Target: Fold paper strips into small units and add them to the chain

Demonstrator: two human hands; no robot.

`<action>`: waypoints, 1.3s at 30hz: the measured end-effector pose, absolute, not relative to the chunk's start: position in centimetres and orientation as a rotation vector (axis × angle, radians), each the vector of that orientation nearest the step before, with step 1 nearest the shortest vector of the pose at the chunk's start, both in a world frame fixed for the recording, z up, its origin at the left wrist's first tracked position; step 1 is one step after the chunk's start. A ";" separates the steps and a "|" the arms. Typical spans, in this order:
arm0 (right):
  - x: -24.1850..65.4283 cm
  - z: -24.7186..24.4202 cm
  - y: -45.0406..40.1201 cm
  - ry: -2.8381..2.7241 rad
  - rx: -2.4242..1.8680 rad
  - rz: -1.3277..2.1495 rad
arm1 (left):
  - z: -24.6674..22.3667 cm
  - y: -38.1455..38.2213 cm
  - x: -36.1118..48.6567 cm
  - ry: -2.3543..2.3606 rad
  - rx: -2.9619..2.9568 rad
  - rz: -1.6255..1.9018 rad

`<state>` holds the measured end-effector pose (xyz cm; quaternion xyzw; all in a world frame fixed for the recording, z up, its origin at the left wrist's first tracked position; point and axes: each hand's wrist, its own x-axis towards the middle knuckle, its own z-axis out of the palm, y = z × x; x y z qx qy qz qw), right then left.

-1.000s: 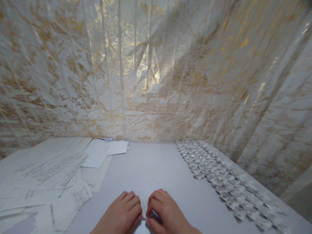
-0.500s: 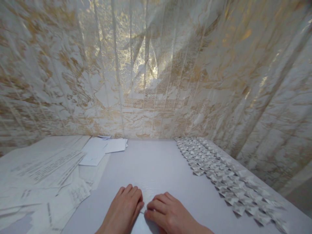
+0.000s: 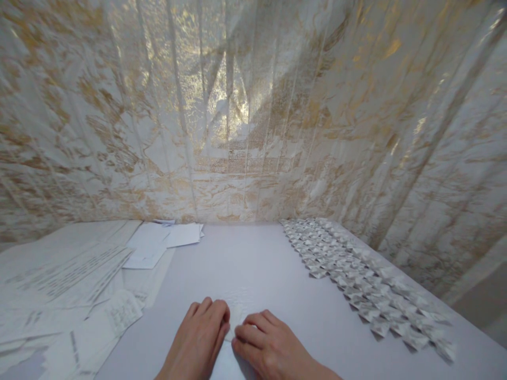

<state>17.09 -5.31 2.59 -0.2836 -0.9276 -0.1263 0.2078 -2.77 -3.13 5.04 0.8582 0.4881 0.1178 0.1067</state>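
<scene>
My left hand (image 3: 203, 333) and my right hand (image 3: 270, 342) rest close together at the front of the white tabletop. The fingers of both are curled inward, tips down. Between them lies a small white piece of paper (image 3: 226, 361), pinched at its edges. A crease or edge line crosses it near the fingertips. Much of the paper is hidden under the hands and below the picture's lower edge.
Printed sheets (image 3: 79, 274) overlap on the left, with blank white paper pieces (image 3: 148, 245) behind them. Several rows of small folded paper pieces (image 3: 348, 269) run along the right side. A gold-patterned curtain (image 3: 237, 158) hangs behind the white table (image 3: 233, 258).
The view has turned slightly, so the table items sit a little further left. The left thumb has tucked in against the fingers; both hands stay at the paper.
</scene>
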 end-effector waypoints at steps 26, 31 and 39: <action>16.1 2.3 -5.3 -2.576 -0.861 -0.435 | 3.6 -2.8 -4.1 1.281 2.468 0.659; 16.2 2.4 -5.5 -2.567 -0.880 -0.404 | 2.1 -1.2 -6.6 1.317 2.458 0.783; 15.6 0.6 -4.8 -2.489 -0.879 -0.539 | 1.9 -3.9 -7.2 1.164 2.709 0.676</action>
